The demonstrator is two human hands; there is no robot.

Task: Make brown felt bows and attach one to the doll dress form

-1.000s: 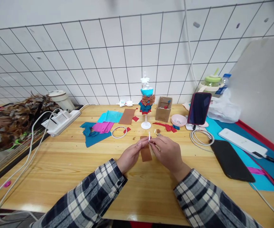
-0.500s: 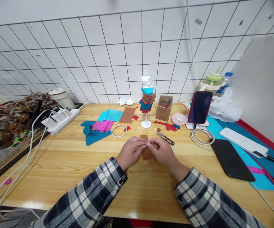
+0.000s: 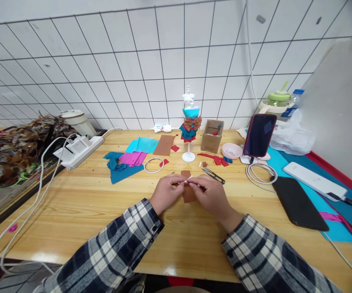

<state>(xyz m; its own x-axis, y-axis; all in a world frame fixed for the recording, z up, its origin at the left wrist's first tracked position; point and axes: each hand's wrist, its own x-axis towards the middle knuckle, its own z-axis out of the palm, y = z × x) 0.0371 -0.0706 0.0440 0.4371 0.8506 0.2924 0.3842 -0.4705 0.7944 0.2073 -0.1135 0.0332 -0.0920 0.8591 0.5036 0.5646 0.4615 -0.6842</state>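
Observation:
My left hand and my right hand meet at the middle of the wooden table. Both pinch a small white strip held level between their fingertips. Under them lies a brown felt strip. Small thread snips rest just beyond my right hand. A tiny mannequin in a teal dress with a brown bow stands further back.
Teal, pink and brown cloth pieces and a white ring lie back left. A cardboard box, pink dish, propped phone, coiled cable and black tablet sit right. A power strip and feathers are left.
The white strip was upright between my fingertips; now it lies level between both hands. The snips, hidden behind my right hand a second ago, now show. Another person's hand at far left is gone.

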